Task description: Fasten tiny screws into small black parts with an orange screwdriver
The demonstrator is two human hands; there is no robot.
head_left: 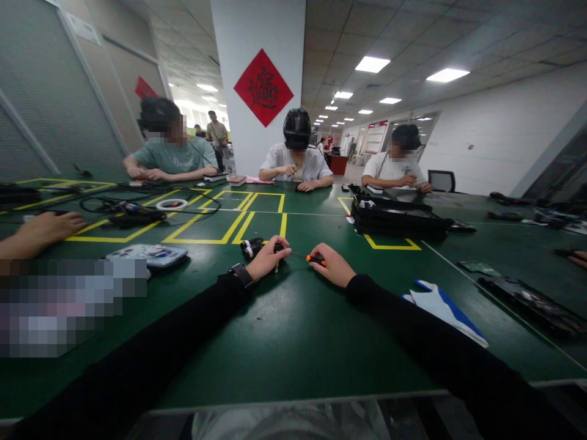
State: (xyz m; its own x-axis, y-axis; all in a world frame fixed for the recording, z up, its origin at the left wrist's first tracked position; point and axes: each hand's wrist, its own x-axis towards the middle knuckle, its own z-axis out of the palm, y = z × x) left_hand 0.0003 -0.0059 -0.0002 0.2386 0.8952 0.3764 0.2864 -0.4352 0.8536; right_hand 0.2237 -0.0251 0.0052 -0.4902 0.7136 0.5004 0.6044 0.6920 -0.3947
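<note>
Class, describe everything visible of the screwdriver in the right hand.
The screwdriver has an orange and black handle, apparently plastic, gripped in the right hand over the green table. Its thin, metallic-looking shaft points toward the small dark item in the left hand. Whether its tip touches that is too small to tell.

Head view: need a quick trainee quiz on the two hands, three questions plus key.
1. Multiple choice: what does the person's right hand hold?
A) the white cable coil
B) an orange-and-black tool
C) the black stack
2. True or false: the watch is on the person's left wrist.
3. Fill in: the tool's thin shaft points toward the person's ____ hand.

Key: 1. B. 2. True. 3. Left: the shaft runs from the handle toward the left hand.
</note>
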